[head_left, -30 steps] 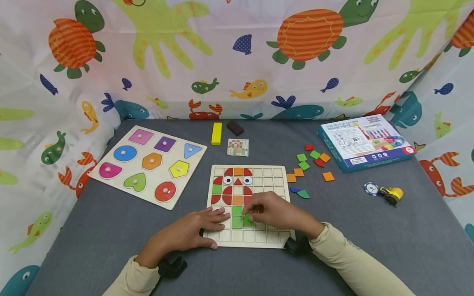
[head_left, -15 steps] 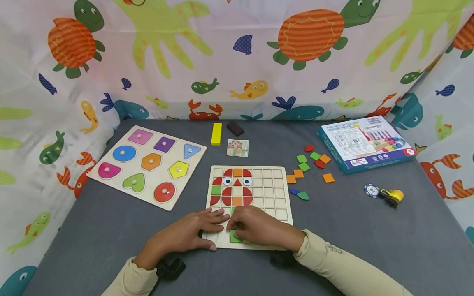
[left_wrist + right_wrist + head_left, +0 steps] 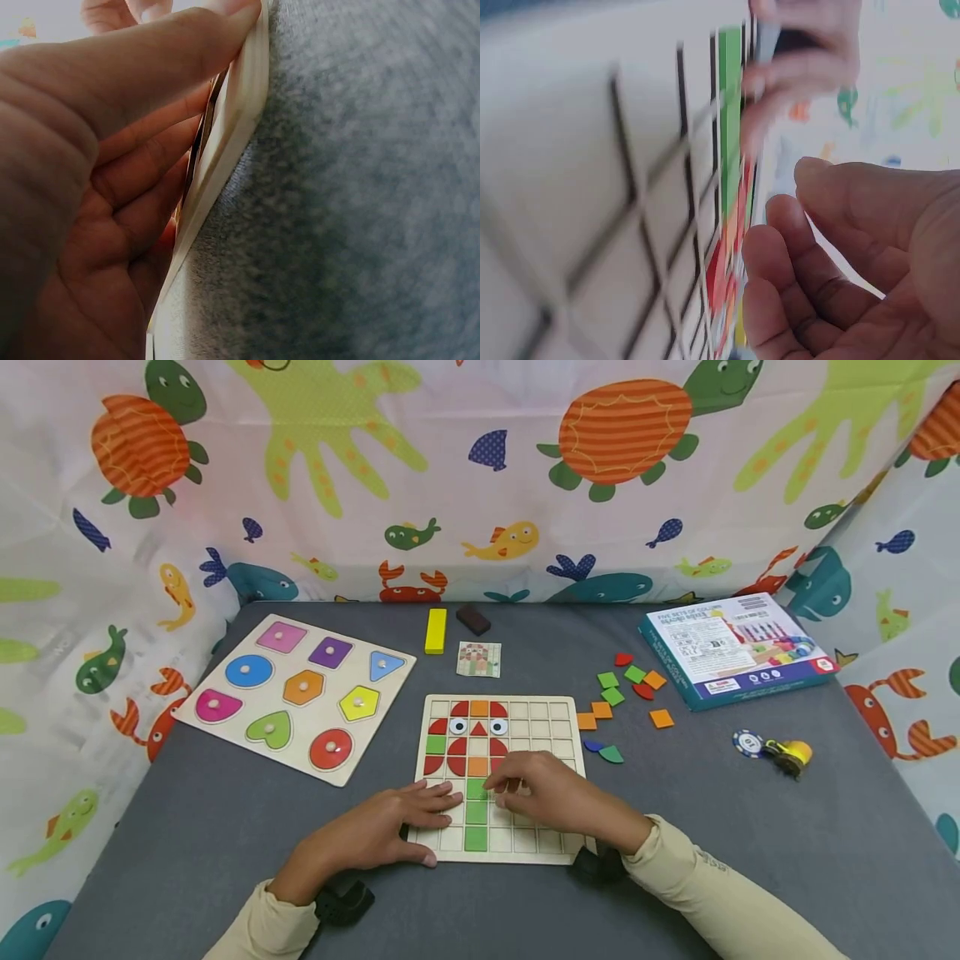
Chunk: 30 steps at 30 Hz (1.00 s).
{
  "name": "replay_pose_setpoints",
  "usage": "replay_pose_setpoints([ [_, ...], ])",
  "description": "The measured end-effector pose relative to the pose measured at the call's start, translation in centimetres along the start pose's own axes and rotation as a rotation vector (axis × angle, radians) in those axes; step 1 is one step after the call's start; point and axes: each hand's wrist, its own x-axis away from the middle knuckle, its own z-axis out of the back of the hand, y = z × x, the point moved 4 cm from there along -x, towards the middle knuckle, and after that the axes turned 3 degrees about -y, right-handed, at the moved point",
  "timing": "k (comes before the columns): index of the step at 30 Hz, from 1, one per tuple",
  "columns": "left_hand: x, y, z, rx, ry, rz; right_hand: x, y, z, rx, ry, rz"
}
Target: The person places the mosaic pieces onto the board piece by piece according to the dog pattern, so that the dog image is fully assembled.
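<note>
The wooden grid board point(image 3: 551, 727) lies on the dark table with red, orange and green pieces in its cells. Three green square tiles point(image 3: 476, 812) fill a column in its lower half. My left hand point(image 3: 401, 822) rests at the board's left side, fingers straight over its cells and thumb at the front edge point(image 3: 244, 112). Above the cells to the right of the green column hovers my right hand point(image 3: 551, 793). Its fingers are loosely curved, with a gap between thumb and fingertips point(image 3: 765, 251), and no piece shows in it.
Loose green tiles point(image 3: 607, 680), orange tiles point(image 3: 661, 718) and red pieces lie right of the board. A shape puzzle point(image 3: 247, 702) is at left. A small pattern card point(image 3: 478, 660), yellow block point(image 3: 436, 632) and dark block point(image 3: 473, 619) lie behind. A box point(image 3: 738, 652) lies back right.
My right hand has brought a green tile down to the lowest cell of the column and let go of it. It has then moved up and right. The left hand stays put.
</note>
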Motion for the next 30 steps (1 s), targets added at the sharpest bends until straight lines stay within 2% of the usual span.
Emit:
replay_pose_setpoints([
  [11,0.0,0.2,0.1,0.007,-0.005,0.005,1.9,5.4,5.9,0.066,0.276,-0.135],
  [14,0.0,0.2,0.1,0.007,-0.006,0.0,2.5,7.2,7.0,0.107,0.333,-0.203],
  [17,0.0,0.2,0.1,0.006,-0.005,-0.002,2.9,8.8,7.6,0.124,0.334,-0.271],
  [21,0.0,0.1,0.0,0.005,-0.003,0.001,3.1,10.0,7.8,0.139,0.271,-0.331],
  [26,0.1,0.1,0.0,0.004,-0.005,0.006,3.1,10.6,7.8,0.185,0.225,-0.363],
  [30,-0.1,0.2,0.1,0.004,-0.001,-0.004,3.5,10.8,8.1,0.191,0.241,-0.376],
])
